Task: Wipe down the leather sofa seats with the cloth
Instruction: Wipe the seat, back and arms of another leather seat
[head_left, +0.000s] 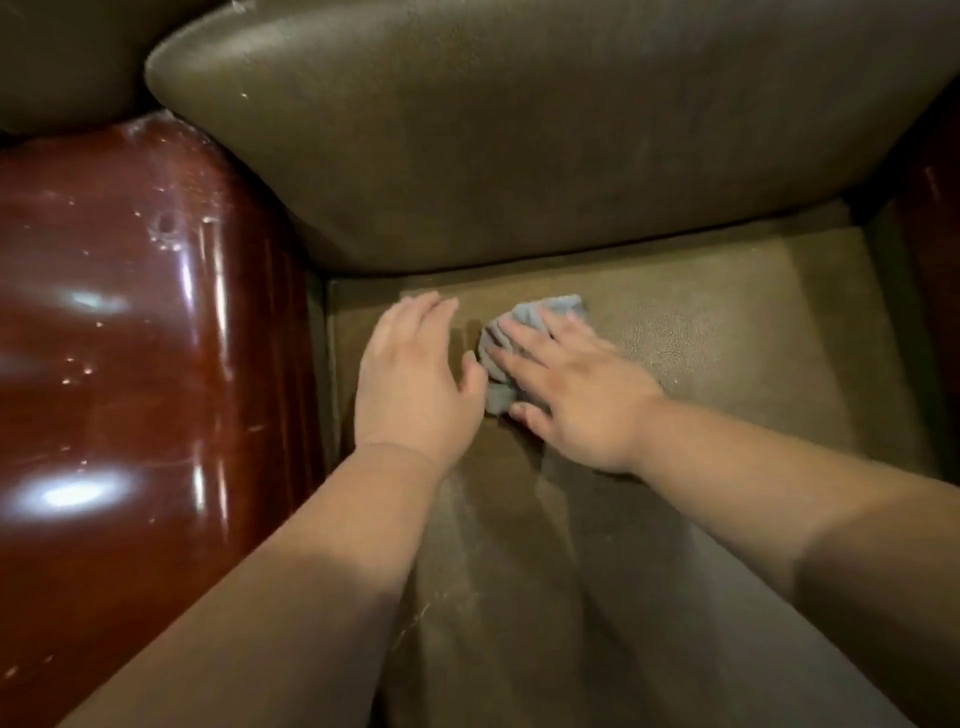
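Pressing the cloth (524, 343) onto the seat (727, 364), the right hand (576, 400) spreads straight fingers; beside the cloth, the left hand (415, 379) lies flat, fingers together.

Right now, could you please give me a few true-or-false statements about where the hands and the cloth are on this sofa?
1. The right hand presses the cloth flat onto the seat. True.
2. The left hand grips the cloth. False: it rests open on the seat beside it.
3. The cloth is red. False: it is grey-blue.
4. A glossy wooden armrest stands left of the seat. True.
5. The cloth lies on the back cushion. False: it lies on the seat.
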